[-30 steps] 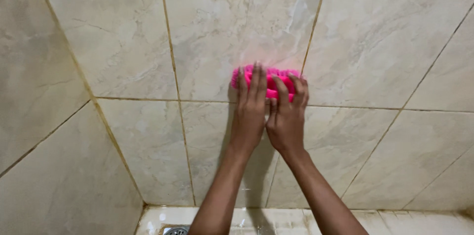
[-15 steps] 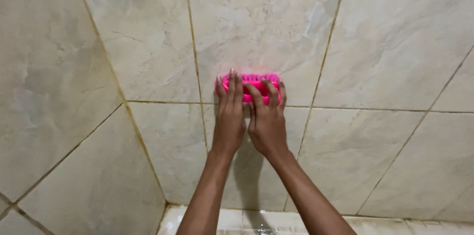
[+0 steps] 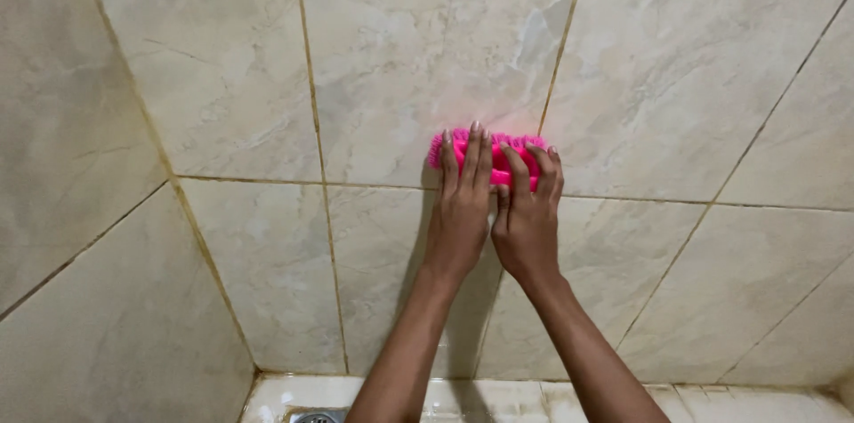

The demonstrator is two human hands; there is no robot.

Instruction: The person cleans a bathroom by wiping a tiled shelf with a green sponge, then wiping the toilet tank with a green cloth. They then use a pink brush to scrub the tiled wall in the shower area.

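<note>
A bright pink scrub brush (image 3: pixel 500 153) with short bristles is pressed flat against a beige marbled wall tile (image 3: pixel 427 49), just above a horizontal grout line. My left hand (image 3: pixel 460 209) lies over the brush's left half, fingers stretched upward. Beside it, my right hand (image 3: pixel 527 218) covers the right half, fingers curled over the top edge. Both forearms reach up from the bottom of the view. Most of the brush body is hidden under my fingers.
Large beige tiles with darkened grout lines (image 3: pixel 311 120) cover the wall. A second tiled wall (image 3: pixel 80 209) meets it in a corner at the left. Below runs a wet white ledge (image 3: pixel 498 398) with a metal drain (image 3: pixel 313 418) at its left end.
Both hands and the brush slid left along the grout line, then back a little to the right. The view has tilted slightly, showing more of the left wall.
</note>
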